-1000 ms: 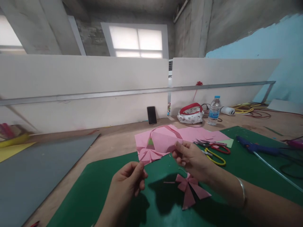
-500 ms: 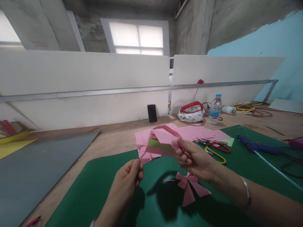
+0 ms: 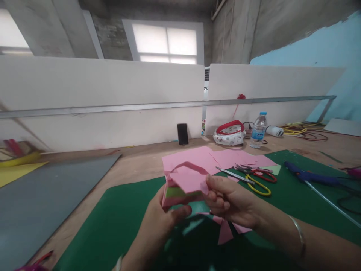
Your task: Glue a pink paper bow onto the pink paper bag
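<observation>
While the left hand (image 3: 162, 220) grasps the left end of a pink-and-green paper piece (image 3: 190, 182), the right hand (image 3: 232, 195) pinches its right end between thumb and fingers; clocked from that piece, a pink paper bow (image 3: 225, 233) lies on the green mat (image 3: 121, 210) at four o'clock, partly hidden by the right hand; yellow and red scissor handles (image 3: 248, 177) sit at three, a blue glue gun (image 3: 316, 177) farther out that way; pink sheets (image 3: 194, 154) spread around twelve to one; beyond, a black phone (image 3: 182, 134) stands at twelve, while a patterned pouch (image 3: 229, 139) and a water bottle (image 3: 258, 132) stand near two.
</observation>
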The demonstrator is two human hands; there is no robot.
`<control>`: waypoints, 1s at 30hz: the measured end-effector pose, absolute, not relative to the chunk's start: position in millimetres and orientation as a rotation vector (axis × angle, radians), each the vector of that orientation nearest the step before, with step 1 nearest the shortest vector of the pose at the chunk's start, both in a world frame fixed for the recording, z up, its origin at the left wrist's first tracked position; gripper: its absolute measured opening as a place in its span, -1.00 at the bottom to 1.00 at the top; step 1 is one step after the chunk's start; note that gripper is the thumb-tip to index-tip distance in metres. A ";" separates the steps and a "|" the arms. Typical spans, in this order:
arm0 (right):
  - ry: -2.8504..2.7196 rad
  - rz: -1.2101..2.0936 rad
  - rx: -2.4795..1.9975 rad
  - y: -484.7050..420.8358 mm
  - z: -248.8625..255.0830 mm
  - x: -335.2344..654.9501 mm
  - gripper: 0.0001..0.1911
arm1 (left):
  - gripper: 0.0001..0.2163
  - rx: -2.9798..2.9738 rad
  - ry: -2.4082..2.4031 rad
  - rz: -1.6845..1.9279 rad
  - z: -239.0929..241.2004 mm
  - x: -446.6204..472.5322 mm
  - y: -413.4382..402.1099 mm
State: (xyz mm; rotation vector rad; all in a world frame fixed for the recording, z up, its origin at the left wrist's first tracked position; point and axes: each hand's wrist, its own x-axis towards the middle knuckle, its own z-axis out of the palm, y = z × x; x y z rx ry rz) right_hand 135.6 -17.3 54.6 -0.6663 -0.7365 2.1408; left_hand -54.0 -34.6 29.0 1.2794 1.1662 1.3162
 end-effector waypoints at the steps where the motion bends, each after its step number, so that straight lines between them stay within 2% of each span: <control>1: -0.770 2.174 -0.691 -18.6 54.1 135.1 -0.70 | -0.73 1.317 1.169 1.297 28.7 -54.8 -34.8; 2: -0.821 2.196 -0.720 -19.7 54.0 134.9 -0.73 | -0.83 1.365 1.193 1.275 28.6 -56.2 -35.2; 6: -1.022 2.024 -0.818 -22.6 55.5 133.6 -0.81 | -0.83 1.408 1.308 1.295 30.1 -61.2 -39.0; 13: -1.051 1.602 -0.914 -31.2 48.1 116.3 -0.70 | -0.82 1.267 1.300 1.378 26.3 -50.7 -46.1; 18: -0.938 1.593 -0.972 -31.5 44.6 110.1 -0.69 | -0.82 1.263 1.299 1.350 18.3 -47.7 -46.0; 25: -0.991 1.626 -0.914 -28.4 40.7 110.1 -0.70 | -0.84 1.666 1.327 1.456 18.5 -51.5 -48.3; 30: -0.907 1.630 -0.903 -25.2 40.6 111.5 -0.70 | -0.88 1.713 1.272 1.455 20.2 -50.8 -46.7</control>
